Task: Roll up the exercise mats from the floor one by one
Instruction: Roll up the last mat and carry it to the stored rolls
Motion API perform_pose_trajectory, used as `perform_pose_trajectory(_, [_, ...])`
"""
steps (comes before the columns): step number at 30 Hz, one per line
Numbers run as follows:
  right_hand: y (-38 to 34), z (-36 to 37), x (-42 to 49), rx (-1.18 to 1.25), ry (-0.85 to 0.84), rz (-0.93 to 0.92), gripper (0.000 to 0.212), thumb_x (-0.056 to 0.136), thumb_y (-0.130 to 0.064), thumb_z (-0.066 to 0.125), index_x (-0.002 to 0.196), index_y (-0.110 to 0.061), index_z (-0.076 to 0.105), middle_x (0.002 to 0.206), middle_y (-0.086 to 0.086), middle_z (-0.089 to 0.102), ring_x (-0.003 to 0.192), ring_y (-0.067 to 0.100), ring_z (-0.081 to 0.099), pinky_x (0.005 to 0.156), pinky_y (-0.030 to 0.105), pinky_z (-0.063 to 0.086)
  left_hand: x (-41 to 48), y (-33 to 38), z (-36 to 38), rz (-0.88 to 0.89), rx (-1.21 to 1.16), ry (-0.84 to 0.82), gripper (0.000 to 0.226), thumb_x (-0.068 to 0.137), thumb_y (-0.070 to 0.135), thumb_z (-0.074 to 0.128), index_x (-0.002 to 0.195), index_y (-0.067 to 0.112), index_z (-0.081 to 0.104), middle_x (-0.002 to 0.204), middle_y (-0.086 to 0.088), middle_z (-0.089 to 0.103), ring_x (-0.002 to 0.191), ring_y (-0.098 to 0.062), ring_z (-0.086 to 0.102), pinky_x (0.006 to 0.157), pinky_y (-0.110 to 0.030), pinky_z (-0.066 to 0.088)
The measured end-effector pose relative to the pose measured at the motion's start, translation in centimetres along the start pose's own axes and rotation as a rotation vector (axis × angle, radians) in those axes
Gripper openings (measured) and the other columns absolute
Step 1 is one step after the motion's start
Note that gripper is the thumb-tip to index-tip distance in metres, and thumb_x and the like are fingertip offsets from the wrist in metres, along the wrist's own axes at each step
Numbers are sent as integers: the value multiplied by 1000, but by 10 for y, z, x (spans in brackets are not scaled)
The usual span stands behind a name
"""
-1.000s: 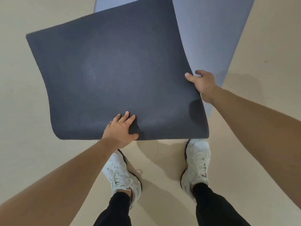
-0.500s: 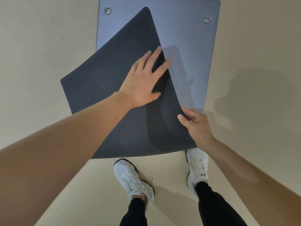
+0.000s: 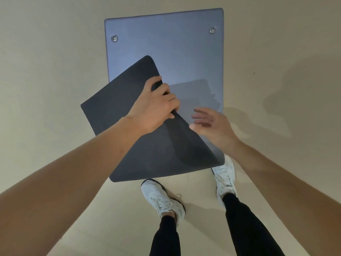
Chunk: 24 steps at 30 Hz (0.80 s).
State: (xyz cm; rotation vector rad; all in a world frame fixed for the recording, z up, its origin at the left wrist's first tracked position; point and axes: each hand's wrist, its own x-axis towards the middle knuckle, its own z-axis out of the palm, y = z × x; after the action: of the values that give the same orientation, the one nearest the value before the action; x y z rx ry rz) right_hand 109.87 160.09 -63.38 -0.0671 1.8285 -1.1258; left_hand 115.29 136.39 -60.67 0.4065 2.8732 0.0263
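Currently one person is standing on a beige floor and looking down at two sheets of matting. One blue-grey mat is lying flat, running away from the feet, with two metal eyelets showing near its far corners. One dark grey mat is lying askew over its near part, jutting out to the left past the blue-grey edge.

Two hands are showing. The left hand is gripping the right edge of the dark grey mat, its fingers curling round that edge and lifting it so that it is arching up off the blue-grey surface. The right hand is hovering just to the right of the same edge with its fingers loosely spread and holding nothing. It is blurred, and whether its thumb is touching the mat is hard to tell.

Two white shoes are planted at the near end: the left shoe is standing clear of the mats, and the right shoe is sitting at the near right corner, where the mat is covering part of its toe.

Whether the dark sheet is a separate mat or the folded underside of the blue-grey one is not clear. The left forearm is covering part of the dark mat, and both arms and legs are running out of view at the near edge.
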Motion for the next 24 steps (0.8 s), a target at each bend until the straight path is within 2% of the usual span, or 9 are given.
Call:
perform_pose_trajectory(3, [-19, 22, -1, -47, -103, -62, 41, 85, -15, 82, 125, -15, 71, 113, -2, 75, 101, 6, 71, 95, 19, 54, -21, 14, -12, 10, 10, 39, 15, 91, 36, 71, 98, 22, 70, 90, 6, 67, 104, -25, 58, 117, -52, 21])
perform_pose_trajectory(7, [-13, 46, -17, -30, -99, -52, 18, 91, -13, 75, 108, -14, 78, 96, -4, 77, 86, 1, 71, 78, 9, 50, -45, 24, -27, -28, -56, 97, 19, 87, 29, 76, 103, 20, 70, 101, 1, 67, 112, -28, 59, 114, -52, 28])
perform_pose_trajectory(10, [-7, 48, -37, 48, -86, 12, 14, 94, -12, 71, 105, -16, 78, 91, -9, 76, 82, -2, 70, 74, 6, 48, -59, 14, -44, -188, -189, 234, 51, 83, 36, 78, 128, 19, 61, 135, -7, 60, 130, -33, 50, 104, -50, 35])
perform_pose_trajectory(12, [-1, 46, -53, 76, -100, 56, 17, 95, -13, 69, 108, -21, 77, 91, -16, 76, 84, -7, 69, 75, 5, 47, -70, -6, -56, -370, -388, 267, 79, 81, 48, 80, 147, 18, 47, 154, -4, 43, 141, -31, 39, 111, -49, 34])
perform_pose_trajectory(14, [4, 41, -68, 108, -114, 104, 18, 97, -14, 68, 107, -24, 77, 92, -17, 77, 88, -3, 70, 78, 9, 50, -83, -29, -61, -544, -623, 184, 99, 78, 57, 79, 156, 16, 36, 157, 2, 31, 147, -24, 31, 120, -42, 28])
perform_pose_trajectory(16, [9, 36, -78, 150, -112, 157, 17, 97, -13, 67, 107, -21, 78, 97, -9, 79, 94, 8, 73, 86, 20, 56, -94, -50, -55, -639, -731, -33, 89, 78, 67, 70, 151, 23, 45, 152, 6, 47, 142, -20, 42, 119, -38, 32])
perform_pose_trajectory(18, [17, 32, -86, 170, -117, 200, 18, 98, -13, 66, 111, -15, 78, 105, 4, 79, 103, 24, 73, 96, 34, 58, -106, -59, -45, -709, -823, -305, 57, 85, 65, 68, 132, 33, 61, 127, 9, 67, 123, -17, 60, 107, -36, 44])
perform_pose_trajectory(19, [19, 29, -90, 183, -125, 213, 19, 99, -13, 65, 113, -14, 77, 108, 7, 78, 106, 27, 72, 98, 35, 57, -112, -61, -38, -746, -882, -374, 43, 88, 58, 70, 123, 34, 64, 116, 11, 70, 113, -16, 64, 99, -34, 48])
perform_pose_trajectory(24, [22, 20, -105, 243, -83, 324, 21, 102, -14, 59, 116, -19, 74, 114, -2, 77, 109, 17, 71, 102, 33, 54, -140, -61, -33, -761, -828, -432, 23, 96, 47, 65, 103, 26, 61, 92, 8, 66, 92, -22, 61, 78, -36, 44])
